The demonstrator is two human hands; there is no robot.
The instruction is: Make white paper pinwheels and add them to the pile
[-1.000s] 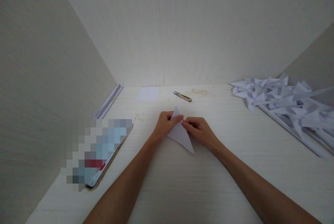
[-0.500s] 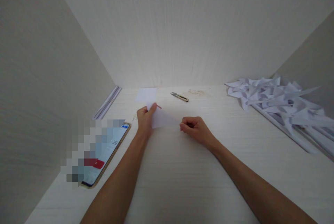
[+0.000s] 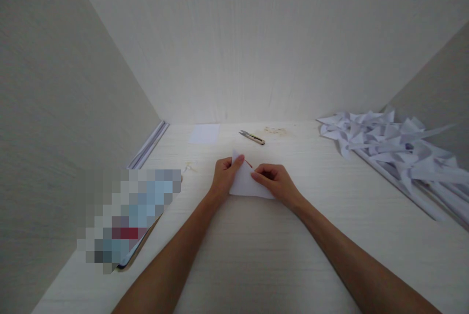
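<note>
The pale table has pale walls around it, and I watch it from far away. I see the left hand pinching a white paper, thumb on top. The paper sits between both hands. A thin red bit shows by its edge. The right hand is curled, fingertips close together at the paper; I can't tell if it grips anything. Little snippers lie beyond.

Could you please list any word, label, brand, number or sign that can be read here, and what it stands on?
No text can be read.
Phone screen: mostly pixelated, so nothing is legible.
White paper in the left hand: no writing can be made out.
Snips: too small to read any mark.
</note>
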